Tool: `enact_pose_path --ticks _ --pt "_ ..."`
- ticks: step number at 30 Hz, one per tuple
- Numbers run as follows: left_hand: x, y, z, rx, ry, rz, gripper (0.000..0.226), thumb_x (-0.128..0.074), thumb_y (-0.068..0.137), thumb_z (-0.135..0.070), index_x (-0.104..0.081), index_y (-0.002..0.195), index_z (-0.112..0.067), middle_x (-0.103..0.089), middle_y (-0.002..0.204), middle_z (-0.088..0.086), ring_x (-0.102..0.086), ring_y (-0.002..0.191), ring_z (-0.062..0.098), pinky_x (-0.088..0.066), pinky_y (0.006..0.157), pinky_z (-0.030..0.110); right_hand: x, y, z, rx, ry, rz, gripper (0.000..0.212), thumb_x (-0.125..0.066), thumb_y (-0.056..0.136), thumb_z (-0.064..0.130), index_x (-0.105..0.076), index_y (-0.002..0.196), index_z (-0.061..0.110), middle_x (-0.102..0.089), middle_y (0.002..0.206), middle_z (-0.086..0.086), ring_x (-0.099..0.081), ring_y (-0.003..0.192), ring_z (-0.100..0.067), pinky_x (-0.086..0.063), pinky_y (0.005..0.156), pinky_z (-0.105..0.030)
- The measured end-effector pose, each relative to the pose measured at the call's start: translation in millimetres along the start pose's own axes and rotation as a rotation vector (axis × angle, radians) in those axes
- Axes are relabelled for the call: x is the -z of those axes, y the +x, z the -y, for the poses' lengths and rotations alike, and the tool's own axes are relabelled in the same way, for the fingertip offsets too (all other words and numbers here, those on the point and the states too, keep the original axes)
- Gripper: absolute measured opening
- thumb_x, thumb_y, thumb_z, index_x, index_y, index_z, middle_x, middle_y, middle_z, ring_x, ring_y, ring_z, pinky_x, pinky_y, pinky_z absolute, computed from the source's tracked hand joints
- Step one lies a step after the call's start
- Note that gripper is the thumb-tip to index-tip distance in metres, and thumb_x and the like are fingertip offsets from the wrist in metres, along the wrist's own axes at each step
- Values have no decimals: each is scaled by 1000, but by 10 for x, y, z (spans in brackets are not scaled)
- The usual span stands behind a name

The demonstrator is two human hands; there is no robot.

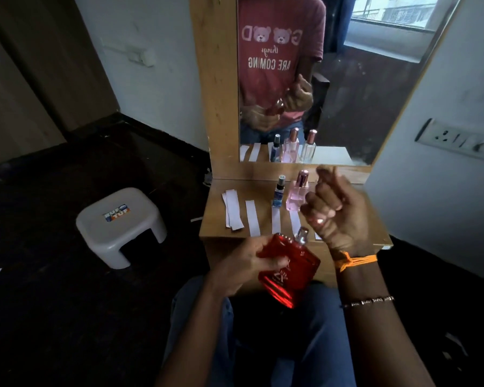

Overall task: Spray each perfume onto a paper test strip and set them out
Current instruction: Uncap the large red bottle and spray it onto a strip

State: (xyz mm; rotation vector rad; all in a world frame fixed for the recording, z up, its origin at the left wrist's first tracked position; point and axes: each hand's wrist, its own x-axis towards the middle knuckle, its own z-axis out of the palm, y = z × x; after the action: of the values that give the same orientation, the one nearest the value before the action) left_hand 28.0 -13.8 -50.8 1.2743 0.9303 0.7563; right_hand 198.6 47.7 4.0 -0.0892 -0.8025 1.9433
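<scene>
Nearest us, left hand (246,261) grips red perfume bottle (288,270) over lap, cap off. Right hand (333,208), fingers curled, maybe holds cap; can't tell. Beyond, strips (252,217) laid by blue bottle (278,192) & pink bottle (298,195); red's spray probably still left.

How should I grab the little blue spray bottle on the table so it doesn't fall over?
Pinch the little blue spray bottle round its blue body, below the dark cap, coming from the front edge of the table. It stands upright and slim, and the pink perfume bottle is close on its right, so keep your fingers narrow.
</scene>
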Motion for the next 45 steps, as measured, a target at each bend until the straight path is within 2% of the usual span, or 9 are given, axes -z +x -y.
enact_pose_path --ticks 3,10,16,20,24,29,33,38,45 --pt "-87 11 115 23 -13 -95 33 -67 81 -15 -62 113 -13 -69 109 5 -64 105 19 -47 96 36 105 -80 150 122 -169 -168 27 -65 70 5 -46 86 15 -42 62 2 -42 57 -10 -44 59 -22" --pt "-177 140 133 18 -17 -283 38 -71 78 -12 -59 114 -16 -69 110 2 -64 105 15 -49 88 28 634 -331 -24 327 -1356 -741 44 -52 81 -15 -41 101 22 -51 94 6 -52 79 -4 -45 70 -21" --pt "-227 165 113 17 -38 -297 37 -71 78 -18 -60 114 -19 -69 109 0 -65 103 13 -50 86 30 849 -373 -113 256 -1397 -801 50 -58 80 -13 -39 121 9 -50 100 2 -52 86 -13 -50 78 -28" --pt "-246 160 67 11 -82 -300 35 -69 80 -18 -58 112 -26 -68 109 -5 -64 101 10 -50 84 29 635 -427 -113 410 -1523 -779 54 -67 84 15 -39 130 9 -45 128 -12 -46 116 -19 -35 86 -1" --pt "-285 200 2 -47 -162 -358 39 -69 78 -15 -50 107 -33 -64 108 -7 -62 99 7 -51 78 26 379 -535 -197 210 -1204 -480 41 -55 84 45 -48 123 33 -55 121 -5 -57 111 -17 -48 87 -23" --pt "-297 231 -76 -105 -131 -349 28 -66 82 -19 -50 104 -27 -65 107 -3 -63 100 10 -53 83 28 279 -534 -318 28 -1115 -289 57 -65 83 24 -40 134 29 -54 123 5 -61 107 -7 -54 82 -24" --pt "-74 218 -204 -12 192 -367 22 -39 96 -38 -57 106 -29 -61 113 -5 -57 109 10 -45 88 25 311 -566 -246 29 -1011 -333 56 -64 85 19 -41 135 31 -51 131 -7 -63 108 -23 -57 76 -33" --pt "228 488 -209 96 986 -743 38 -54 91 -26 -50 128 -28 -40 140 -2 -31 131 24 -24 108 43 300 -634 -154 37 -993 -368 57 -62 86 22 -39 135 41 -49 134 3 -62 110 -17 -58 81 -41" --pt "351 762 -11 224 1167 -715 40 -58 87 -32 -52 126 -28 -30 148 3 -13 140 28 5 112 58 296 -600 -207 24 -1026 -331 55 -61 83 28 -43 132 44 -45 140 4 -58 114 -12 -56 85 -40"
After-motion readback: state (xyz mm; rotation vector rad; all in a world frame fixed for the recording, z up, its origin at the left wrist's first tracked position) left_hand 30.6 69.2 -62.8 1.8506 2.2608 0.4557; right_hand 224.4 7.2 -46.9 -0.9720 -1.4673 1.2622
